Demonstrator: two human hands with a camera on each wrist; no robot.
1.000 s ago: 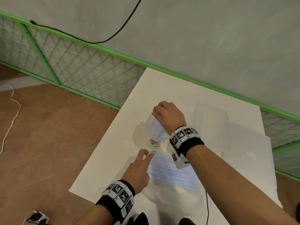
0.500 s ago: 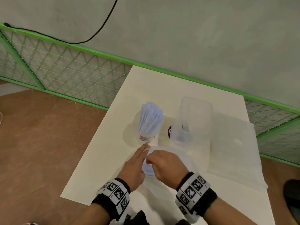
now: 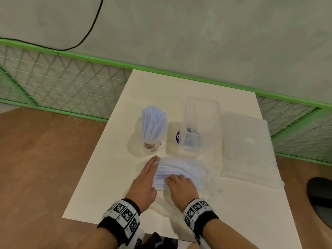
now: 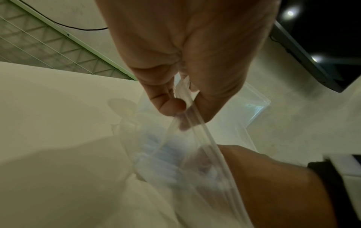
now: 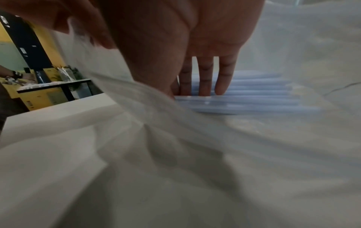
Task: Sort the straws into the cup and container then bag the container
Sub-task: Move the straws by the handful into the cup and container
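A clear cup (image 3: 152, 146) packed with upright pale blue straws (image 3: 153, 123) stands mid-table. Right of it is a clear rectangular container (image 3: 201, 112). Nearer me lies a thin clear bag (image 3: 195, 166) holding a flat layer of loose straws (image 3: 172, 172). My left hand (image 3: 146, 177) pinches the bag's open rim (image 4: 205, 138) between thumb and finger. My right hand (image 3: 180, 186) reaches inside the bag, and its straight fingers (image 5: 203, 80) rest on the loose straws (image 5: 254, 98); the thumb stays apart.
A large frosted zip bag (image 3: 248, 146) lies flat at the table's right. A dark round label (image 3: 177, 136) shows beside the container. The white table (image 3: 100, 173) backs onto a green mesh fence (image 3: 71, 87) and a grey wall.
My right hand left the cup and came back toward me, into the bag of loose straws. The left hand stayed at the bag's rim.
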